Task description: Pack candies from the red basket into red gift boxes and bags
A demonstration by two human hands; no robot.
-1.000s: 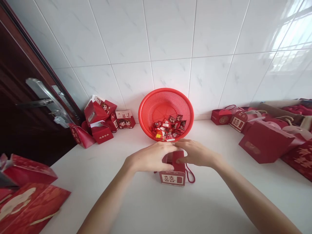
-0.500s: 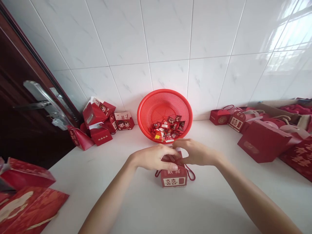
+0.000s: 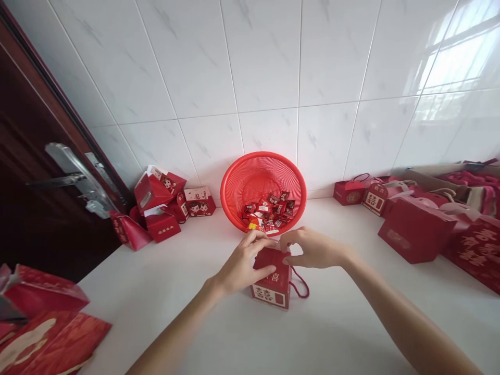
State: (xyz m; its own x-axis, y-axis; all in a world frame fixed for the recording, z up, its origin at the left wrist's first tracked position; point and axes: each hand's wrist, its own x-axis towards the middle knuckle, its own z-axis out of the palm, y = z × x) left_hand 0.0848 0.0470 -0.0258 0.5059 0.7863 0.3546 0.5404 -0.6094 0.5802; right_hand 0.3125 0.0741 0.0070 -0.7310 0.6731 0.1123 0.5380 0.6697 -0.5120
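A small red gift box (image 3: 270, 295) with white-framed characters on its front stands on the white table, turned slightly at an angle. My left hand (image 3: 247, 261) holds it from the left, thumb across the top and fingers at the far edge. At the far right corner of the top, my right hand (image 3: 310, 248) pinches the lid edge with thumb and bent fingers; part of that grip is hidden. From the box's right side loops a dark red cord handle (image 3: 300, 289). Just behind, a red mesh basket (image 3: 263, 156) leans against the wall with small red-wrapped sweets (image 3: 269, 208) in it.
On the left by the door (image 3: 35, 208) are several red boxes (image 3: 162, 224). Red paper bags (image 3: 50, 338) lie at the near left. More red boxes and bags (image 3: 414, 229) crowd the right side. A white tiled wall (image 3: 269, 130) closes off the back.
The box has turned so that its right side shows more. My left hand has shifted left and opened out over the top; my right hand has drawn to the far right corner.
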